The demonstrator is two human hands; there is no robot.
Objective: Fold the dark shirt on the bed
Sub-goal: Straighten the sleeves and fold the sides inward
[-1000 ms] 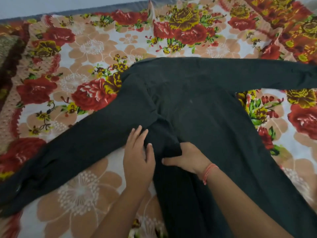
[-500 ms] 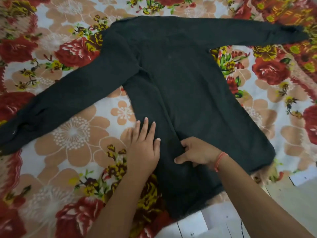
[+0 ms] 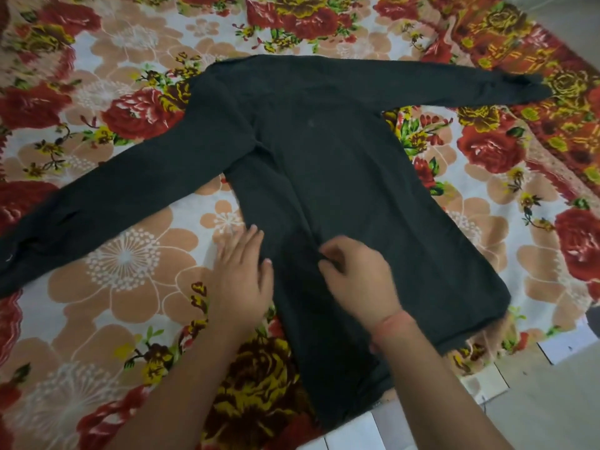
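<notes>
The dark long-sleeved fabric shirt (image 3: 341,157) lies on the floral bed (image 3: 130,261); my left fingers (image 3: 248,245) press straight on its edge, my right fingers (image 3: 337,251) pinch its fold.

The dark shirt (image 3: 324,157) is soft, matt knitted cloth with a slightly fuzzy surface. The bedspread (image 3: 130,287) under it is matt printed cloth in a flower pattern. The floor (image 3: 552,404) looks like pale, smooth tile. The wristband (image 3: 394,323) looks like reddish thread.

A red, peach and yellow floral bedspread (image 3: 123,264) fills most of the frame. A dark long-sleeved shirt (image 3: 341,164) lies flat across its centre, sleeves spread toward left and upper right.
</notes>
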